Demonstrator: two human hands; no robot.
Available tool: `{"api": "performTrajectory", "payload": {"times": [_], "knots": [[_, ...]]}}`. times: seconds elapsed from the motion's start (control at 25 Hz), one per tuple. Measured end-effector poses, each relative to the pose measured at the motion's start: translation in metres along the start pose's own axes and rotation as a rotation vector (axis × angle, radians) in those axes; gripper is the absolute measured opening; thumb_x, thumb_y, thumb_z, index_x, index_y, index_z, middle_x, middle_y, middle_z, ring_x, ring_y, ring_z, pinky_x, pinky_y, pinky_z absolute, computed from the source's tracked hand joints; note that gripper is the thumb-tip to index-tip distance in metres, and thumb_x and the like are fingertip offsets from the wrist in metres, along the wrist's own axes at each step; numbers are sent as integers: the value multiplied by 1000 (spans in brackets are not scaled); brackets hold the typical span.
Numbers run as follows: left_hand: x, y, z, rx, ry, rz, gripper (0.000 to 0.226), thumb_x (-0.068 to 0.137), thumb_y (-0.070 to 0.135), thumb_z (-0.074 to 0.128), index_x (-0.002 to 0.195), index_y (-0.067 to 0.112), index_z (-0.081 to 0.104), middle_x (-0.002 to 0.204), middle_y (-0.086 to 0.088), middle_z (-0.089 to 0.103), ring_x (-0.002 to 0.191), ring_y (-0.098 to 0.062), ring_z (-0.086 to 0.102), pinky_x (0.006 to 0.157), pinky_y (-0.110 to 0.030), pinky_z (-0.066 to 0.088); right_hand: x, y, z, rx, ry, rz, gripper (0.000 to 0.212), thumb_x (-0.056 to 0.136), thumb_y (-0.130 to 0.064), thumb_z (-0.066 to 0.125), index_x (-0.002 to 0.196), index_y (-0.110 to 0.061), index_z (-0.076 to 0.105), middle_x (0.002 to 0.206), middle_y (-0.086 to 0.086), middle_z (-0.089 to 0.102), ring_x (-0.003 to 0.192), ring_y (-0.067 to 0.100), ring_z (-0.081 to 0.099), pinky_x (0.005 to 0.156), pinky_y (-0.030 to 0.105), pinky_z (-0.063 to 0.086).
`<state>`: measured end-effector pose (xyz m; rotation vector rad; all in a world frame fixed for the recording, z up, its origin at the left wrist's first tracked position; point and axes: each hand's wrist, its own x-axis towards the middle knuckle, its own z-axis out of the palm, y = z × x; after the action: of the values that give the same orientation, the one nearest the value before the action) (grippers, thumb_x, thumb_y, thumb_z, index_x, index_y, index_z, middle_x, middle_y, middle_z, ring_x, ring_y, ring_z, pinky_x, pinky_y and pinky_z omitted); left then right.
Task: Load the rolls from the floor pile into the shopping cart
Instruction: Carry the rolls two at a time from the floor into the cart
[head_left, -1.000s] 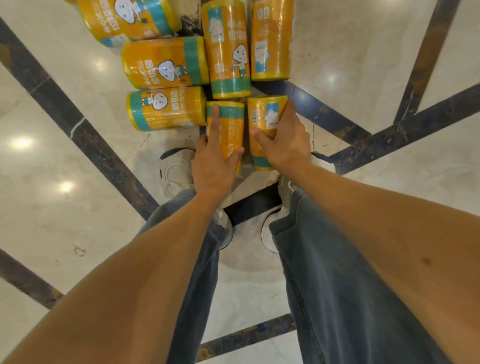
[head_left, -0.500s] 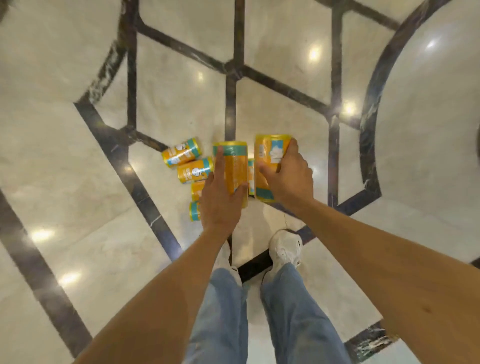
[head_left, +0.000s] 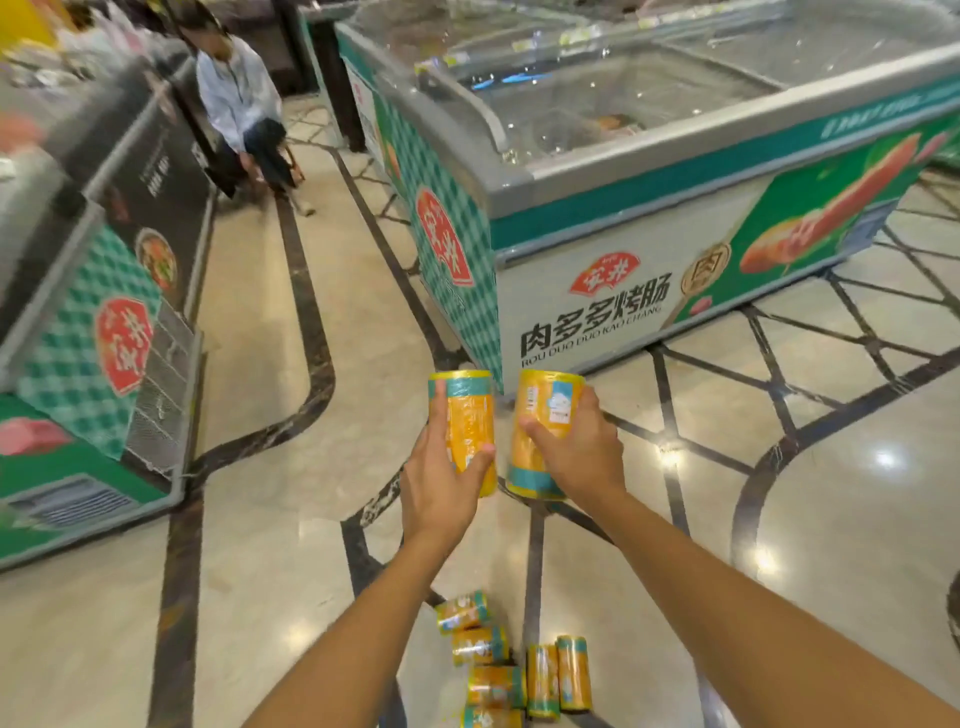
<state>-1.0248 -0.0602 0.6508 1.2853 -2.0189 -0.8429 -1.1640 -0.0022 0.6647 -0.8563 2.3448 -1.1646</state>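
Note:
I hold two orange rolls with teal end bands up in front of me, well above the floor. My left hand (head_left: 439, 480) grips the left roll (head_left: 467, 415) upright, fingers wrapped round its lower half. My right hand (head_left: 582, 454) grips the right roll (head_left: 545, 410), which shows a white label and tilts slightly. The floor pile (head_left: 511, 670) of several more orange rolls lies on the marble between my forearms at the bottom of the view. No shopping cart is in view.
A large glass-topped chest freezer (head_left: 623, 244) stands straight ahead and to the right. Another freezer (head_left: 93, 322) stands at the left. An aisle of marble floor (head_left: 270, 322) runs between them, where a person (head_left: 239, 98) sits at its far end.
I have straightened up and lifted both rolls off the floor pile. The view has swung from the floor up to the freezers, and the pile now lies far below.

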Motion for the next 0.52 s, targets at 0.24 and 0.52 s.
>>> {"api": "performTrajectory", "payload": {"times": [0.24, 0.52], "knots": [[6, 78, -149, 12, 377, -25, 89, 87, 38, 66, 148, 47, 1, 132, -4, 57, 116, -25, 56, 96, -38, 45, -28, -162, -32, 98, -160, -391, 68, 81, -51, 67, 135, -19, 40, 121, 4, 62, 111, 28, 59, 90, 38, 47], [-113, 99, -283, 143, 849, -200, 91, 83, 34, 69, 150, 42, 8, 130, -10, 59, 117, -30, 55, 96, -39, 44, -140, -268, -20, 145, -503, -780, 66, 84, -48, 66, 135, -17, 39, 127, 7, 58, 117, 32, 53, 91, 37, 42]]}}
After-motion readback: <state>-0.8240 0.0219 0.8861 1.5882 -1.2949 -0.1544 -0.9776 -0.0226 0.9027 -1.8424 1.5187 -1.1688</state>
